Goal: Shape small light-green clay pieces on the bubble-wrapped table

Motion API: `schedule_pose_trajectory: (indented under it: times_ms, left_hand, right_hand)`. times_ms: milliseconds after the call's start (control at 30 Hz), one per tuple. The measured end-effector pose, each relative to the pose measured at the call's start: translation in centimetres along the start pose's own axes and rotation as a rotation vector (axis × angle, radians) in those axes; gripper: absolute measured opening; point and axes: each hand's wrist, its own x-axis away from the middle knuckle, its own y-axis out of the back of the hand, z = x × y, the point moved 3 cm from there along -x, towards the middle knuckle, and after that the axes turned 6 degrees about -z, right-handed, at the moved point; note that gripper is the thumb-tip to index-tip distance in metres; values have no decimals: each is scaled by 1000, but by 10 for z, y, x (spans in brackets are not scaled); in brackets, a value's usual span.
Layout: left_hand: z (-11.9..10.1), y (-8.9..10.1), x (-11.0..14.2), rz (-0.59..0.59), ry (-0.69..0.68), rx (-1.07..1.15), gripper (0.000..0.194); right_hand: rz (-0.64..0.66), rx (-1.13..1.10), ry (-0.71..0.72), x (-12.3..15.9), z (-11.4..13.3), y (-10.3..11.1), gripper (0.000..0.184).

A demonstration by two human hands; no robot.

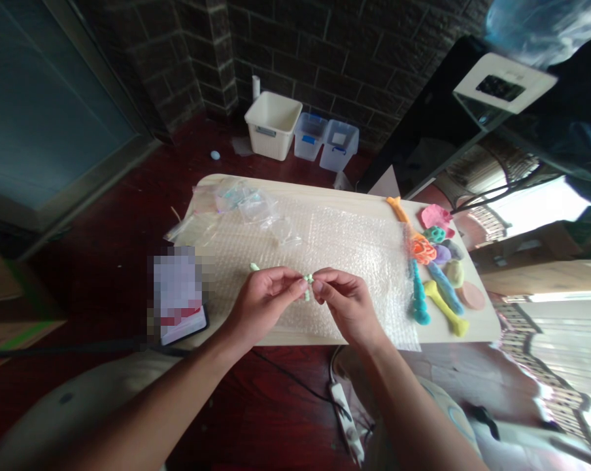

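Observation:
Over a sheet of bubble wrap (344, 242), both hands meet at a small knotted pale green piece (308, 279) that looks like modelling clay. My left hand (270, 294) pinches it from the left between thumb and fingertips. From the right, my right hand (342, 294) has its thumb and fingers closed at the same piece. A short pale green end hangs below the fingertips. Another pale green bit (254, 267) shows behind my left hand; whether it joins the held piece I cannot tell.
Colourful soft-looking shapes lie at the table's right end, among them a yellow bone shape (445, 309) and an orange tangle (423, 249). Clear plastic bags (251, 203) lie at the back left. A phone (185, 327) sits at the left edge; a power strip (347, 422) is below.

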Motion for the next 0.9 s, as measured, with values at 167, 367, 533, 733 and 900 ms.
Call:
schedule_pose_trajectory:
  times_ms: [167, 367, 533, 733, 900]
  left_hand:
    - [-1, 0, 1, 11, -5, -6, 18]
    - [-1, -1, 0, 5, 5, -17, 17]
    - [-1, 0, 0, 1, 6, -8, 16]
    - [0, -1, 1, -1, -10, -24, 16]
    - [3, -1, 1, -11, -24, -59, 18]
  right_hand:
    - [11, -1, -1, 0, 1, -1, 8]
    - [7, 5, -14, 1, 1, 1, 11]
    - [-2, -14, -14, 1, 1, 2, 12]
    - [17, 1, 23, 1, 3, -2, 7]
    - [14, 16, 18, 0, 1, 0, 8]
